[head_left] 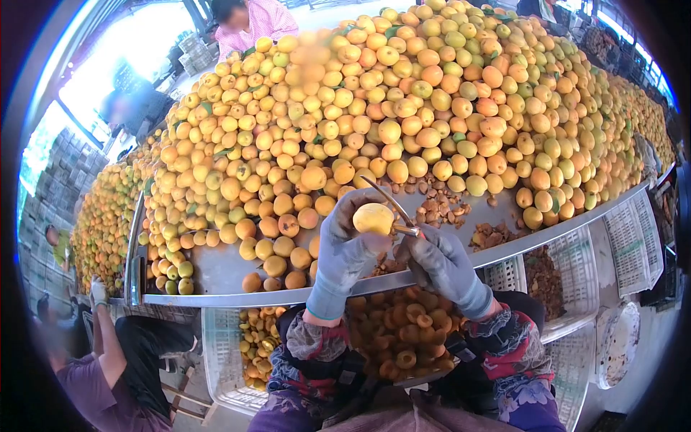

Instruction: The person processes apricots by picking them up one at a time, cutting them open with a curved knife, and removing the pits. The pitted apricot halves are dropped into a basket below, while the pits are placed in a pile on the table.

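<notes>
My left hand [340, 248], in a grey glove, is closed around a yellow apricot [373, 218] over the front of the metal table. My right hand [443, 263], also gloved, grips a small knife [391, 199] with a thin blade that slants up to the left, beside the fruit. A short metal part of the tool points at the apricot's right side. Below my hands, between my forearms, is a heap of cut apricot halves [403, 338]. A large pile of whole apricots [345, 122] rises just beyond my hands.
Apricot pits [440, 205] lie on the table past my right hand. A white crate [216, 353] of cut fruit stands at lower left; another crate [576, 281] with brown scraps is at right. One co-worker [108, 374] sits at left; another person [253, 21] is behind the pile.
</notes>
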Demonstrator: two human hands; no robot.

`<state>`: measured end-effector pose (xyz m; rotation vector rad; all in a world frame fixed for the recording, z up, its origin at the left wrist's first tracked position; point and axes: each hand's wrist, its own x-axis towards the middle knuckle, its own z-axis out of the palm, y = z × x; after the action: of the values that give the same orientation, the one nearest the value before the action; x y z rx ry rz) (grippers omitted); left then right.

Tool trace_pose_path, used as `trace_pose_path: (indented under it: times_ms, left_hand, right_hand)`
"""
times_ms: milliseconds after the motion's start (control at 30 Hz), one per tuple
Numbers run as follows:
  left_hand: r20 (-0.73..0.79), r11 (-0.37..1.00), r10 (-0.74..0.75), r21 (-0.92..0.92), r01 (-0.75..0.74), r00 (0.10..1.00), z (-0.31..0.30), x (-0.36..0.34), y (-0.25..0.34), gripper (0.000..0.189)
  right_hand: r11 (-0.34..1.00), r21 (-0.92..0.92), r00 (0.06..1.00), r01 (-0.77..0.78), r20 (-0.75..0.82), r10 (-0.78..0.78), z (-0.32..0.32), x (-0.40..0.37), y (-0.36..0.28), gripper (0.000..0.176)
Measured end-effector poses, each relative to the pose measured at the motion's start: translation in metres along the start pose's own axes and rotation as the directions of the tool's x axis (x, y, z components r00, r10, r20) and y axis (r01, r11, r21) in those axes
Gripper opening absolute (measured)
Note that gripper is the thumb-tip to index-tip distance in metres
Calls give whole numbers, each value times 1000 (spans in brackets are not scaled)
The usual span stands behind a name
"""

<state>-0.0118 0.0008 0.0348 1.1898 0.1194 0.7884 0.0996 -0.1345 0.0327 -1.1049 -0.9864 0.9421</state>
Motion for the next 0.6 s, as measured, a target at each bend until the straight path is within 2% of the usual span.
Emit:
trace_pose_path:
  times_ms: [67,133,200,267,300,367,500,567,600]
  left_hand:
    - [76,997,56,42,-59,996,-4,0,1,57]
    - [57,996,40,79,-44,998,0,0,7,58]
    - [39,993,23,116,-28,999,-1,0,8,58]
    - [110,921,160,340,-189,981,-7,4,4,58]
    - [111,921,162,340,-190,981,-4,4,6,58]
    - [68,991,71,112,-79,995,3,1,11,59]
    - [69,995,-8,97,1,998,-1,-2,12,58]
    - [85,999,-40,-18,41,996,-2,-2,11,56]
    - [86,999,-39,-19,40,996,-3,-2,11,56]
  right_hand:
    - [999,-9,999,40,-9,-40,0,0,-1,43]
    - [1000,3,1000,-4,3,4,-3,-1,-2,30]
    - [1000,-5,1000,-2,2,2,-5,-1,0,30]
    - [1000,-14,1000,2,1,-2,-6,-1,1,31]
    - [1000,-5,1000,-9,27,9,-6,-2,0,30]
    - [1000,4,998,-20,54,20,-5,-2,-2,30]
    - [992,-123,998,23,54,-17,-4,-3,-4,28]
    - [983,-176,997,48,59,-39,-5,-3,-4,28]
    - [983,-174,997,53,68,-42,-5,-4,-6,28]
